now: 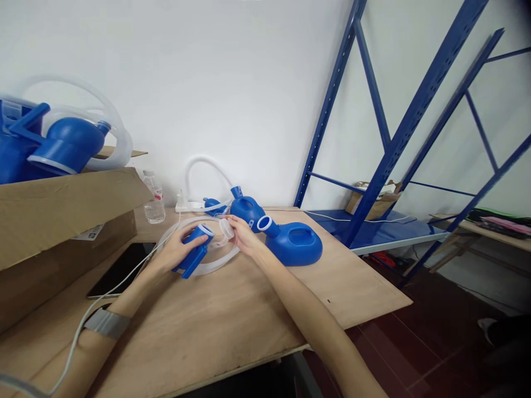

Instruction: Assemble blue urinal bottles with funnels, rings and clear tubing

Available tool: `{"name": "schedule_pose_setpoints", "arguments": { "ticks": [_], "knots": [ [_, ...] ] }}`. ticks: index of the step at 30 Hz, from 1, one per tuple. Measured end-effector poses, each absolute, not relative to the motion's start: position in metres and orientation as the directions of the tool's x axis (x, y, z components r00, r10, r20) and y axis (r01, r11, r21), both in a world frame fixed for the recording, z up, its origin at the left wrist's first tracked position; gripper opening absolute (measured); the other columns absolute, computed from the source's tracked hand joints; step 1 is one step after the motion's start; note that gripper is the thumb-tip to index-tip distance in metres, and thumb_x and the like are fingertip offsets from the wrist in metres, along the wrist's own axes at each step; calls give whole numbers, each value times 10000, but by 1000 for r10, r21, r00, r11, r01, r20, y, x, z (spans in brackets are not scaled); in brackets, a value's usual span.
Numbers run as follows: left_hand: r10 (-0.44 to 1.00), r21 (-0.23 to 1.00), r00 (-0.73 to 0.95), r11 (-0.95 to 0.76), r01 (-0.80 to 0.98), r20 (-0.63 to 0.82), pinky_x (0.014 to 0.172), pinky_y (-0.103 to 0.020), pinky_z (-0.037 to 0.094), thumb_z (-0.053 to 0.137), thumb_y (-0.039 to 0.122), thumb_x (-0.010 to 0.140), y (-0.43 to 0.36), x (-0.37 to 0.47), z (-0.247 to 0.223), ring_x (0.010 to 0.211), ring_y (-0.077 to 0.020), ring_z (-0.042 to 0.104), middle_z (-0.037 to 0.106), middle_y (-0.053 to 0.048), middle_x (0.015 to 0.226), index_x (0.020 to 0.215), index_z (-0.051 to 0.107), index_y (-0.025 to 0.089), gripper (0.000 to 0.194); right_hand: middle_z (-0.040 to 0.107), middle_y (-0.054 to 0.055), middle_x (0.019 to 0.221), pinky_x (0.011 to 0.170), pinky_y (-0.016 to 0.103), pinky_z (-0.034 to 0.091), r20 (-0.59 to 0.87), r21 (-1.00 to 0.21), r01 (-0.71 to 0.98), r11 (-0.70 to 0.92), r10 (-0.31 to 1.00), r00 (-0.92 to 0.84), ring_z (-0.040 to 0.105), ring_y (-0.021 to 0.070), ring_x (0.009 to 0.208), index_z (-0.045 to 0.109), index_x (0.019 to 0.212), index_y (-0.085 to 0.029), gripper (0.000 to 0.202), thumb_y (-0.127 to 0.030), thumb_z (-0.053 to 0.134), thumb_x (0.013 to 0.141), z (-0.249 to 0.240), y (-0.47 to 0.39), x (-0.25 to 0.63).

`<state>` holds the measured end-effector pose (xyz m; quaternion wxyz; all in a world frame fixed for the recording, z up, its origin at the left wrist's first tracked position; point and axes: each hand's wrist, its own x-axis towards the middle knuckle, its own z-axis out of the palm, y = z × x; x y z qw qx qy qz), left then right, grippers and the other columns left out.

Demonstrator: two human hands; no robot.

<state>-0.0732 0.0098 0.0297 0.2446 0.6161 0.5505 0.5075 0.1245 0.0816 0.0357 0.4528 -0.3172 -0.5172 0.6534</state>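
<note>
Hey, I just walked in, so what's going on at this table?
A person is working with both hands. The left hand grips a blue plastic piece with a white-rimmed opening; the right hand holds a small translucent piece close to it. A pale tube loops on the table around there. A blue jug, mouth open, lies beside the right forearm, and a cardboard box stands at the left.

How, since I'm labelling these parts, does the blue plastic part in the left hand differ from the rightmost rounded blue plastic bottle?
The blue plastic part is held in the left hand; the rounded blue plastic bottle rests on the wooden table. The part looks narrower, while the bottle has a wide, bulging body. The part shows a straight bar, the bottle a looped handle. Both are blue with a pale-rimmed opening.
</note>
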Motion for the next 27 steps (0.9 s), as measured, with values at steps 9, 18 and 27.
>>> {"name": "schedule_pose_setpoints", "arguments": {
  "ticks": [9,18,27],
  "knots": [
    [840,626,90,-467,624,536,1020,-438,547,704,580,804,-11,-49,34,1111,-290,701,726,-107,1281,1597,415,211,921,635,31,1187,1029,310,480,390,-916,-25,400,874,-290,602,181,1105,665,1158,-279,293,-487,569,975,35,65,109],
    [702,426,200,-606,671,683,1214,-477,400,757,578,778,-17,-43,39,1389,-352,564,629,-120,1488,1460,602,223,784,756,22,1142,1054,389,519,140,-923,-385,-4,929,-343,669,227,1156,712,1104,-258,237,-435,647,961,34,50,101],
    [735,450,144,-545,707,663,1186,-474,427,649,598,854,-19,-37,33,1339,-338,601,668,-110,1437,1372,658,229,636,773,23,987,769,314,582,-90,-887,-367,-279,886,-456,705,197,927,730,1136,-220,242,-364,693,945,47,45,101]
  ]
}}
